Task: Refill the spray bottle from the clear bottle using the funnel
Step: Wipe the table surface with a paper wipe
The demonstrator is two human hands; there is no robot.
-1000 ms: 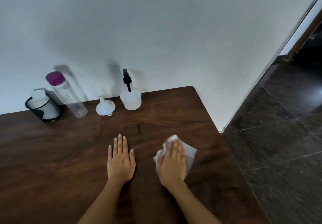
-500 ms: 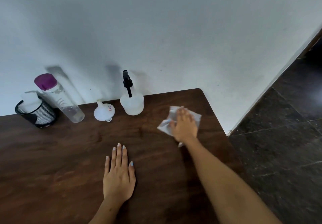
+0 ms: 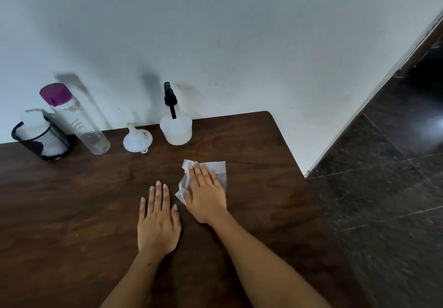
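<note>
A white spray bottle (image 3: 176,130) with a black pump head stands at the back of the dark wooden table (image 3: 72,199), near the wall. Left of it a white funnel (image 3: 137,140) sits mouth-down. Further left stands a tall clear bottle (image 3: 79,122) with a purple cap, a little liquid at its bottom. My right hand (image 3: 206,193) presses flat on a white tissue (image 3: 218,170) in the middle of the table. My left hand (image 3: 158,219) rests flat on the wood beside it, fingers straight, holding nothing.
A black mesh cup (image 3: 42,141) holding white tissue stands at the far left by the wall. The table's right edge runs close to my right arm, with dark tiled floor (image 3: 383,187) beyond it.
My right hand slid the tissue from near me out to the far right by the spray bottle, then back toward the centre next to my left hand. My left hand stayed flat.
</note>
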